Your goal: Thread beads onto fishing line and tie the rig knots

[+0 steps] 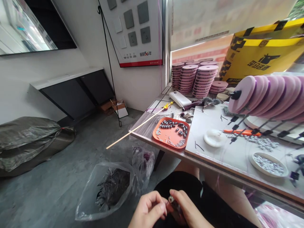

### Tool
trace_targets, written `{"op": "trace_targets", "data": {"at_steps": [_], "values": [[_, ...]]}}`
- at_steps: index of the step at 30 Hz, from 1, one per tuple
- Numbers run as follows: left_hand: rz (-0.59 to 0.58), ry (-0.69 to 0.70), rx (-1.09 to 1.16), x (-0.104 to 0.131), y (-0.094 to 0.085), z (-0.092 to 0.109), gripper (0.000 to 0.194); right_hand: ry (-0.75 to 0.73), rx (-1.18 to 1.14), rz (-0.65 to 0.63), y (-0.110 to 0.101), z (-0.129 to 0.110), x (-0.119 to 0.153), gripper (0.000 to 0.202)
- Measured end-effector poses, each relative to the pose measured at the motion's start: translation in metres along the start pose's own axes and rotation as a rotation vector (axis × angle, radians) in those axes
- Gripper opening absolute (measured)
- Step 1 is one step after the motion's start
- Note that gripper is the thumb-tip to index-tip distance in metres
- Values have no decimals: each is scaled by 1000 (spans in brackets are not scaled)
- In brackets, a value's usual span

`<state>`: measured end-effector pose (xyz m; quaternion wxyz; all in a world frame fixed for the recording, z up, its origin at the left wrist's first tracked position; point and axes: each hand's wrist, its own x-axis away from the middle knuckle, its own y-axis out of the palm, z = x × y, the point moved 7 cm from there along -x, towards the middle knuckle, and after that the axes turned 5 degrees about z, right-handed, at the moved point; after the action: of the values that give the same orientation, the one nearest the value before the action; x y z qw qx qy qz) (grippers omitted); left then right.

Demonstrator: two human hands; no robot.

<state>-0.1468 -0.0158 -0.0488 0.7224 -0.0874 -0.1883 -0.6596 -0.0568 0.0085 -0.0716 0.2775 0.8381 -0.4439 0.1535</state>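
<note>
Right hand (186, 207) gripped a small round-ended piece (171, 199)

Its pale end showed beside the thumb, above the dark-clothed lap (215, 202). The left hand (149, 209) was pinched narrow beside it; whether it held anything, I could not tell. An orange tray (174, 134) lay on the table (147, 130).

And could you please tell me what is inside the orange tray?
Inside the orange tray are small black cylinders and small silvery pieces; anything beneath them is hidden.
</note>
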Motion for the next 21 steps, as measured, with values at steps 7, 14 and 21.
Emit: {"op": "trace_targets", "data": {"at_steps": [7,14,21], "values": [[13,1,12,0,-1,-1,41,34,13,21,-1,5,-1,63],[50,-8,17,0,-1,3,42,0,14,26,0,6,-4,61],[60,31,22,0,-2,8,36,-149,5,107,-21,-13,-1,65]]}}
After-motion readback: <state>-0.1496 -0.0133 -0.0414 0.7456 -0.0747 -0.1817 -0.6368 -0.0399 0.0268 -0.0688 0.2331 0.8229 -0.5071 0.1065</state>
